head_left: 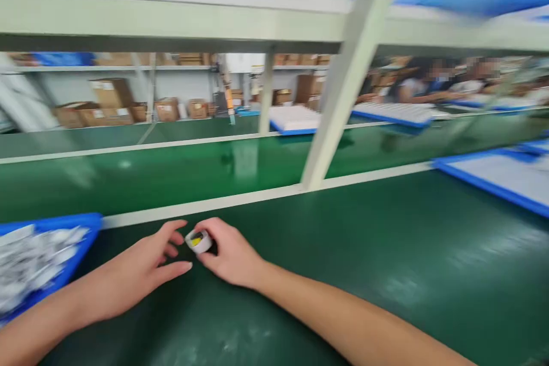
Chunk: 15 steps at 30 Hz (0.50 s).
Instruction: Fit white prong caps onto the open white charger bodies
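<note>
small part (198,241), yellow face up-left

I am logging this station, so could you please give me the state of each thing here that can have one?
Small white cylindrical part with a yellow top: lying on the green mat, pinched.
Right hand: grip shut on the part.
Left hand: fingers spread open, beside the part; contact unclear.
Blue plastic bin: filled with blurred white pieces.
Blue-edged flat tray: lying flat, upper right.
</note>
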### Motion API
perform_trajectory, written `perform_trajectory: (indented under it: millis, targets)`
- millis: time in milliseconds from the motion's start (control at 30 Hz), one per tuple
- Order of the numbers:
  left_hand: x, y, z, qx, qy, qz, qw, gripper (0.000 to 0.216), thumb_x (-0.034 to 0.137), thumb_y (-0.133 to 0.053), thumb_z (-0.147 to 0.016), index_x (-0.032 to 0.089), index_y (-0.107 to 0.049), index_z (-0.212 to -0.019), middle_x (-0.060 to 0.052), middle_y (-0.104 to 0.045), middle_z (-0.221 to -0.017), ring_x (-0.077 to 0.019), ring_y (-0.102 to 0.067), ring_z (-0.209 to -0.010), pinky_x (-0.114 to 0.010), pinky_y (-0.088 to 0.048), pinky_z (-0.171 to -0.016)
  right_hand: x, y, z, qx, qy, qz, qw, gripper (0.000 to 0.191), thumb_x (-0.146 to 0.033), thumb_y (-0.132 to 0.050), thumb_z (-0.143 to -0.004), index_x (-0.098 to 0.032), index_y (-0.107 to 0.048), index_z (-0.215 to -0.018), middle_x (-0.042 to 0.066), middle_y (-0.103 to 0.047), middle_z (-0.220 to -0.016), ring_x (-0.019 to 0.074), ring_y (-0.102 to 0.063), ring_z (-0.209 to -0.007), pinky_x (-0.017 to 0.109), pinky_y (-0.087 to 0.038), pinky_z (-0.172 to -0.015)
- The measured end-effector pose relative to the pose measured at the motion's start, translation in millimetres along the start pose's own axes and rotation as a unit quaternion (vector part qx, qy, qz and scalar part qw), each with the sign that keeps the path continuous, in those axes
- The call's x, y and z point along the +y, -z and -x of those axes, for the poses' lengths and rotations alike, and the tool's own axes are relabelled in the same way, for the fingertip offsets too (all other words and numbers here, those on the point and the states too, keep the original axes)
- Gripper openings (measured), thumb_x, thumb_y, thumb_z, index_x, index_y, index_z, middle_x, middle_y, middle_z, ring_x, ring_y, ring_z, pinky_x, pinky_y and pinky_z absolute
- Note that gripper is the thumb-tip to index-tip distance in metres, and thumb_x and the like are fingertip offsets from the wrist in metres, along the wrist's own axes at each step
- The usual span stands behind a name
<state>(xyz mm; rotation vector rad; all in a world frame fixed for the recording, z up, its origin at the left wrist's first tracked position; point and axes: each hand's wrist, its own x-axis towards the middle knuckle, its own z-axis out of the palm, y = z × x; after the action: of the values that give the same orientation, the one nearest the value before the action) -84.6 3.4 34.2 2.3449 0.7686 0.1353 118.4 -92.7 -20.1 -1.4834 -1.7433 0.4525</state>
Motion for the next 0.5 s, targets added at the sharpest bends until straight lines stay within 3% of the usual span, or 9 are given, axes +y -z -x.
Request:
perform_trajectory:
  millis: [100, 167, 267, 367, 500]
  targets:
    - [-18.4, 47.0, 32.4, 0.011, 0.029, -0.158, 0.987, 0.064, 0.064, -0.052, -0.089, 0.026, -0.052, -0.141, -0.010, -0.057, -0.140, -0.0313, -0.058, -0.127, -0.042, -0.046, -0.110, 5.3, 4.2, -7.8, -0.031, 0.017, -0.049, 0.998, 0.046, -0.007, -0.066, -0.080, -0.021, -0.058, -0.124, 0.006, -0.064, -0.122, 0.0221, -0.062, -0.110, 0.036, -0.049, -0.098]
    - [-36.1, 82.1, 54.9, 0.003, 0.079, -0.240, 0.968, 0.060, 0.062, -0.049, -0.091, 0.025, -0.056, -0.138, -0.011, -0.055, -0.142, -0.0343, -0.055, -0.128, -0.046, -0.041, -0.112, 6.8, 5.0, -13.3, -0.053, 0.028, -0.066, 0.996, 0.041, -0.013, -0.064, -0.083, -0.022, -0.060, -0.123, 0.006, -0.063, -0.124, 0.0249, -0.061, -0.113, 0.042, -0.045, -0.103]
    - [-64.8, 121.3, 91.1, -0.013, 0.168, -0.271, 0.948, 0.057, 0.056, -0.045, -0.092, 0.020, -0.056, -0.135, -0.013, -0.058, -0.138, -0.0340, -0.055, -0.125, -0.045, -0.042, -0.109, 8.0, 4.7, -18.0, -0.076, -0.002, -0.040, 0.996, 0.031, -0.027, -0.062, -0.086, -0.026, -0.059, -0.117, 0.005, -0.064, -0.118, 0.0278, -0.061, -0.107, 0.045, -0.048, -0.095]
    - [-86.2, 134.4, 116.2, -0.018, 0.218, -0.268, 0.938, 0.058, 0.058, -0.040, -0.093, 0.019, -0.059, -0.132, -0.014, -0.061, -0.134, -0.0313, -0.058, -0.121, -0.038, -0.048, -0.101, 10.0, 4.0, -19.1, -0.085, -0.040, 0.001, 0.996, 0.029, -0.039, -0.059, -0.088, -0.029, -0.055, -0.116, 0.004, -0.063, -0.117, 0.0279, -0.062, -0.101, 0.042, -0.052, -0.085]
    - [-98.9, 127.4, 120.1, -0.019, 0.226, -0.268, 0.936, 0.058, 0.060, -0.037, -0.094, 0.023, -0.060, -0.132, -0.013, -0.061, -0.132, -0.0277, -0.062, -0.112, -0.033, -0.051, -0.090, 10.5, 4.9, -18.8, -0.083, -0.052, 0.006, 0.995, 0.028, -0.045, -0.057, -0.090, -0.030, -0.055, -0.113, 0.004, -0.063, -0.114, 0.0266, -0.063, -0.096, 0.039, -0.053, -0.078]
